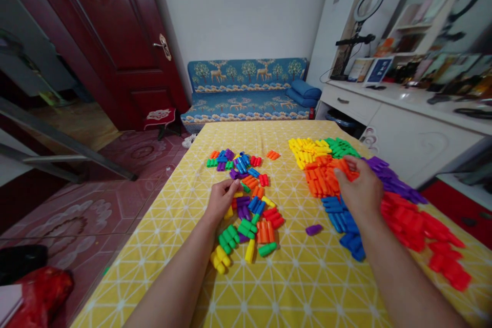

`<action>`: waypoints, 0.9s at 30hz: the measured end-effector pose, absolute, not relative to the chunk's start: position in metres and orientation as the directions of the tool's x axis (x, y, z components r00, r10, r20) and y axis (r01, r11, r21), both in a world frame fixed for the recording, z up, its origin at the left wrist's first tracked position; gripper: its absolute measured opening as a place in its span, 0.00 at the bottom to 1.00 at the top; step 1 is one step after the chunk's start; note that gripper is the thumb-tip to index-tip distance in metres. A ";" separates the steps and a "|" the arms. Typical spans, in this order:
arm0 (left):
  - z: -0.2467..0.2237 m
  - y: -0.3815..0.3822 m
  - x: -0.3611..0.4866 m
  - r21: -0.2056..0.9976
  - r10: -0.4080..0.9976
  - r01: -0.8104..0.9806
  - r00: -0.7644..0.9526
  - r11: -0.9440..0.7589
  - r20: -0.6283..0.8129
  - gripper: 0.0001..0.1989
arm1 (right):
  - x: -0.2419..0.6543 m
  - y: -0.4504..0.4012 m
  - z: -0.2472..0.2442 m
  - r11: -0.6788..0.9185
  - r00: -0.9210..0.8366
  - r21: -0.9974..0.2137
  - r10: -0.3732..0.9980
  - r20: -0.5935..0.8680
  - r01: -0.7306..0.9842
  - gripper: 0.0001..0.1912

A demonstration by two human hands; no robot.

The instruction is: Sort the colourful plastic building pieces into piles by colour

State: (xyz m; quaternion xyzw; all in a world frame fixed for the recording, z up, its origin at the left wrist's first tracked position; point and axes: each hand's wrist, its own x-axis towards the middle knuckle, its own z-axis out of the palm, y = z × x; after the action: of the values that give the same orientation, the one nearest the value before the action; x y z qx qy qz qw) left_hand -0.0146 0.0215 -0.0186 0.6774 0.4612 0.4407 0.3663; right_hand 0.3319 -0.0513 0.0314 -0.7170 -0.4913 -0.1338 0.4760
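Observation:
My right hand (361, 187) is closed on an orange bullet-shaped plastic block (347, 169), just above a pile of orange blocks (321, 179). Around that hand lie sorted piles of yellow (307, 148), green (340, 147), purple (392, 179), blue (334, 212) and red blocks (407, 220). My left hand (221, 200) is at the left edge of a mixed-colour heap, its fingertips pinched together beside purple blocks (238, 175). What those fingers hold, if anything, is hidden. A single purple block (313, 229) lies between the two groups.
A yellow patterned cloth (292, 287) covers the table. Beyond it stand a blue sofa (246, 97) and a small red stool (159, 118). A white dresser (407, 123) with a ring light (369, 5) is along the right. At left are a dark red door (103, 20) and a metal frame (69, 148).

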 end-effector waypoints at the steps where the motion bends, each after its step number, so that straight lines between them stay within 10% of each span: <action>1: -0.019 0.022 -0.015 0.902 0.946 0.299 0.187 -0.311 0.264 0.23 | 0.343 -0.052 0.029 -0.117 0.490 -0.527 0.573 0.656 0.842 0.23; 13: -0.015 0.022 -0.014 0.918 0.959 0.281 0.118 -0.281 0.258 0.21 | 0.190 -0.026 -0.002 0.311 -0.105 -0.477 0.906 0.411 0.822 0.30; 17: -0.019 0.026 -0.016 0.911 0.951 0.273 0.055 -0.308 0.305 0.16 | 0.159 -0.015 -0.009 0.198 -0.076 -0.489 0.963 0.257 0.849 0.29; 27: -0.019 0.028 -0.020 0.753 0.860 0.428 0.351 -0.500 0.371 0.26 | 0.155 -0.011 -0.032 0.363 -0.013 -0.801 0.914 0.406 0.476 0.29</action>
State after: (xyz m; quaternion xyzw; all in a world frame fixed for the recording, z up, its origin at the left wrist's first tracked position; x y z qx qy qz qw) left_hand -0.0203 0.0277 -0.0194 0.7735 0.4162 0.3892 0.2775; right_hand 0.1548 -0.0111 -0.0320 -0.5158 -0.6738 0.2293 0.4768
